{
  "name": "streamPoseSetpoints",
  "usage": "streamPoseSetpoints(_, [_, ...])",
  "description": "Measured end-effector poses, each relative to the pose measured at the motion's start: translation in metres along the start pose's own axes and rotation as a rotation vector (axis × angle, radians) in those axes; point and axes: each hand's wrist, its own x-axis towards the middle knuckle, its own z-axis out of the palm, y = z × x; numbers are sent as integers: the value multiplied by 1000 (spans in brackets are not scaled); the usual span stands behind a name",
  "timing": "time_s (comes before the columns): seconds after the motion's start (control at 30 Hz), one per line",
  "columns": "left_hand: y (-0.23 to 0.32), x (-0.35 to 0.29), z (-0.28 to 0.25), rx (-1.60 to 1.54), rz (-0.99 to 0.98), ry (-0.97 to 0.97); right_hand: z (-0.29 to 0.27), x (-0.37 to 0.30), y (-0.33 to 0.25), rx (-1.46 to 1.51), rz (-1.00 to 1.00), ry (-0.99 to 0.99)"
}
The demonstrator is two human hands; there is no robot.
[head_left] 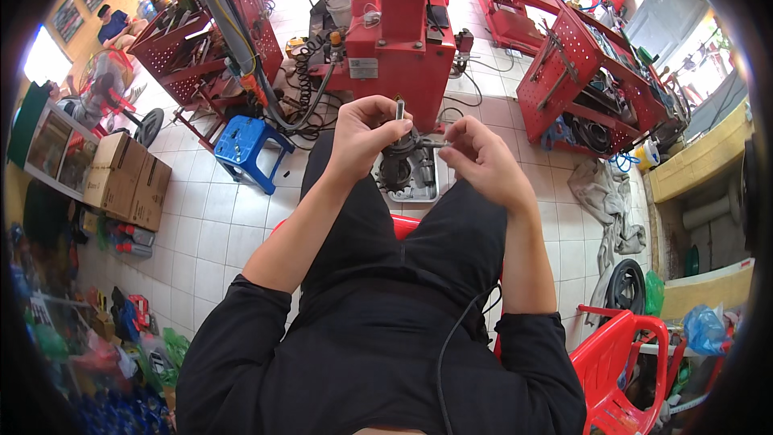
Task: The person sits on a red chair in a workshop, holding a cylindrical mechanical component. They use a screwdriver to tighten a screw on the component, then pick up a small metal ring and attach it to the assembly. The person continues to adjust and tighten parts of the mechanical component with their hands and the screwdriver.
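My left hand (366, 135) is closed on a dark metal machine part (403, 145), held in front of my knees; a thin bright metal rod (400, 110) stands up at its fingertips. My right hand (487, 165) has its thumb and fingers bent around the end of a short metal shaft (435, 144) that sticks out sideways from the part. Just below lies a pale metal tray (421, 197) with several grey and dark metal pieces in it, partly hidden by the part and my hands.
Ahead stands a red machine base (394, 72) with hoses and cables. A blue plastic stool (248, 147) is to the left, with cardboard boxes (125, 180) beyond. Red tool carts (584, 84) flank me. A red chair (624, 370) stands at lower right. Another person (117, 30) sits far left.
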Motion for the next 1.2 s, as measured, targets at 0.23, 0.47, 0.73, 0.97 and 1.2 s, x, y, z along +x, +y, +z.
streamPoseSetpoints(0.23, [-3, -1, -2, 0, 7, -1, 2, 1, -2, 14, -4, 32])
streamPoseSetpoints(0.47, [-3, 0, -1, 21, 9, 1, -1, 6, 5, 84, 138, -13])
streamPoseSetpoints(0.73, [-1, 0, 3, 7, 26, 15, -4, 4, 3, 61, 133, -72])
streamPoseSetpoints(0.97, [2, 1, 5, -4, 23, 18, 1, 0, 5, 87, 5, -48])
streamPoseSetpoints(1.2, [0, 2, -1, -1, 8, -17, -1, 1, 1, 69, -23, -30])
